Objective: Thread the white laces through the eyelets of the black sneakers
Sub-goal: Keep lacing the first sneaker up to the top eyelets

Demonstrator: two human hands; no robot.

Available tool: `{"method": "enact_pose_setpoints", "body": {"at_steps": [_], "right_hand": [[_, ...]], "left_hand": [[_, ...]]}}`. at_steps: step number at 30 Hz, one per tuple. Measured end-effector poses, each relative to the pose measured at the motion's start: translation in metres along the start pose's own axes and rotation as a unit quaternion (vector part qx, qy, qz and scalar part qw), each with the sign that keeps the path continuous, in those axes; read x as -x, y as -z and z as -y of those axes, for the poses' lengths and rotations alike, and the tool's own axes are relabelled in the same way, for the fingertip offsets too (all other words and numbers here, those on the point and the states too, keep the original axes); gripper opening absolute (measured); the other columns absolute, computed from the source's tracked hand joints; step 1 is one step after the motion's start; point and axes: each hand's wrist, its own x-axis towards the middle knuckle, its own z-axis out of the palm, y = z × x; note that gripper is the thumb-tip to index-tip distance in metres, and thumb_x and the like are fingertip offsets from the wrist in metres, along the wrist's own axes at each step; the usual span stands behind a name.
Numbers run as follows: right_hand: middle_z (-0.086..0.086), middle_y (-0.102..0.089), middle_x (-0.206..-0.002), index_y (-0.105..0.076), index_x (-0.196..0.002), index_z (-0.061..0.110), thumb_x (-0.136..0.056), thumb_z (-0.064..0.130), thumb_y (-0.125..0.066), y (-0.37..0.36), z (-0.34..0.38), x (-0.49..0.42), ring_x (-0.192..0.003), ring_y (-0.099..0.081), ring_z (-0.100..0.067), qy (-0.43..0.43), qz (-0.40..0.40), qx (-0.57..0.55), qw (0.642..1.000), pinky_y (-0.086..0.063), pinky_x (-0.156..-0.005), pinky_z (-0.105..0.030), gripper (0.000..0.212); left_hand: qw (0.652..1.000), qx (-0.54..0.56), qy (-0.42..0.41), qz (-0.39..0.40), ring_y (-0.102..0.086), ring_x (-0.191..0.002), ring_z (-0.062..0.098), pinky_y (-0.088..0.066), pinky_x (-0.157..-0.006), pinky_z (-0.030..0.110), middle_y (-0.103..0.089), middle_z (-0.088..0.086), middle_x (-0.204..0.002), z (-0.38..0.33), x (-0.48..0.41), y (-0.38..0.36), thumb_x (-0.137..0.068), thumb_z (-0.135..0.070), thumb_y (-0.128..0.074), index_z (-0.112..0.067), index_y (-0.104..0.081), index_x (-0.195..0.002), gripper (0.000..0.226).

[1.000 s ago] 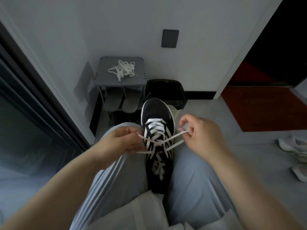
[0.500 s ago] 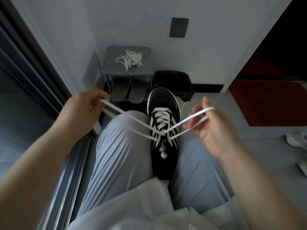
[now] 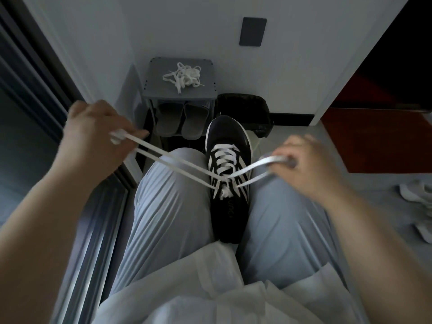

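A black sneaker (image 3: 228, 134) with white stripes lies wedged between my knees, toe pointing away. Its white lace (image 3: 224, 157) crisscrosses the eyelets and meets at a knot near the tongue. From there two loops stretch out taut to either side. My left hand (image 3: 93, 134) grips the left loop (image 3: 173, 163), raised out over my left knee. My right hand (image 3: 306, 164) pinches the right loop (image 3: 259, 163) over my right knee. A second loose white lace (image 3: 183, 77) lies bundled on the small grey shelf (image 3: 154, 90) ahead.
Grey slippers (image 3: 181, 121) sit on the shelf's lower level, against the white wall. A black bin with a bag (image 3: 245, 106) stands to its right. A dark sliding door track (image 3: 98, 206) runs on my left. White shoes (image 3: 418, 197) lie on the floor at right, near a red mat (image 3: 378, 139).
From close to the sneaker, both hands have pulled outward with the loops, drawing the lace taut. The left hand has since dropped lower and the right hand has turned over, fingers curled on its loop.
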Motion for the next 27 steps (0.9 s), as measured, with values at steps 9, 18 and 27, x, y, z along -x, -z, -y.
{"method": "enact_pose_setpoints", "body": {"at_steps": [9, 18, 27], "right_hand": [[0.013, -0.061, -0.067, -0.066, -0.065, 0.023, -0.084, 0.021, -0.064, -0.013, 0.011, 0.005, -0.07, -0.055, -0.004, -0.175, -0.047, -0.34, 0.923, -0.041, -0.071, -0.016, 0.019], [0.014, -0.061, -0.066, -0.06, -0.077, 0.023, -0.086, 0.017, -0.065, -0.012, 0.02, 0.008, -0.066, -0.053, 0.001, -0.093, -0.027, -0.357, 0.929, -0.044, -0.07, -0.014, 0.012], [0.011, -0.067, -0.087, -0.07, -0.079, 0.024, -0.074, 0.039, -0.063, -0.045, 0.012, 0.011, -0.084, -0.057, -0.02, 0.086, 0.075, -0.031, 0.993, -0.043, -0.075, -0.034, 0.017]], "left_hand": [[0.99, 0.079, 0.041, 0.108, -0.043, -0.094, 0.03, -0.025, -0.081, 0.033, -0.049, -0.008, -0.08, 0.002, 0.0, -0.016, -0.08, -0.034, -0.064, -0.024, -0.057, -0.062, 0.022], [0.867, 0.323, 0.373, 0.062, -0.055, -0.079, 0.023, -0.048, -0.07, 0.034, -0.06, 0.012, -0.092, 0.005, -0.007, -0.035, -0.087, -0.019, -0.062, -0.015, -0.055, -0.087, 0.008], [0.956, 0.188, -0.137, 0.178, -0.039, -0.1, 0.007, -0.029, -0.089, 0.028, -0.054, -0.019, -0.096, -0.083, 0.021, -0.024, -0.07, -0.017, -0.044, -0.033, -0.067, -0.086, 0.032]]}}
